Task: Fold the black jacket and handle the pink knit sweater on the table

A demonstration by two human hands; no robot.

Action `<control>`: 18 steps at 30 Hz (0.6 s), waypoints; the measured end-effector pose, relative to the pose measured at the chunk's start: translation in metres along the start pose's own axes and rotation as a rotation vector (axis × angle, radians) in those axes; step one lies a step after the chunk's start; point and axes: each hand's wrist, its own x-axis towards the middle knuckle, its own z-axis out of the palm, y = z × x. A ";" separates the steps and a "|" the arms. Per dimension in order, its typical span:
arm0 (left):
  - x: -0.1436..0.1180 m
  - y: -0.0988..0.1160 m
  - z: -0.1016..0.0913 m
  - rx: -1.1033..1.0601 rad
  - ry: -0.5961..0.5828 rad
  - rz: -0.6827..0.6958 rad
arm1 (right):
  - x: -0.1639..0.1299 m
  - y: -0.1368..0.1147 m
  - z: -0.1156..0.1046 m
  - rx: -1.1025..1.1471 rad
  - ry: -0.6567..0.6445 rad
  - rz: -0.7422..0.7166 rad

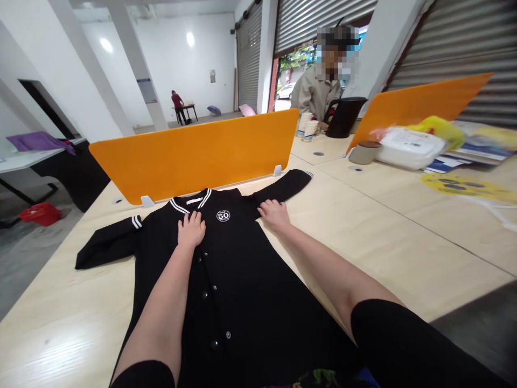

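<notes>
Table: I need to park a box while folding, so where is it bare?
Bare table lies right of the jacket, and left below its sleeve. Crowded at the far right: tub and papers.

Both forearms are bare from the wrist up to about the elbow; the left hand (191, 229) and the right hand (274, 213) carry no glove, ring, watch or bracelet that shows; each upper arm is covered by a plain black sleeve; the right sleeve looks snug and smooth; a scrap of multicoloured fabric shows below, between the sleeves.
</notes>
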 end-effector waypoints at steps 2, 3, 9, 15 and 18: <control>0.000 0.000 0.001 -0.002 0.002 -0.001 | -0.007 0.017 -0.001 -0.057 0.027 0.050; 0.000 0.000 0.002 -0.003 0.002 0.002 | -0.011 0.026 -0.001 -0.080 0.026 0.074; -0.001 0.001 0.002 -0.006 0.008 0.007 | -0.020 0.059 -0.005 -0.073 -0.089 0.170; -0.001 0.001 0.000 -0.012 -0.004 0.008 | 0.008 0.047 -0.010 0.178 -0.067 0.010; -0.001 0.001 0.000 -0.011 0.003 0.009 | 0.010 0.030 -0.011 0.080 -0.167 -0.044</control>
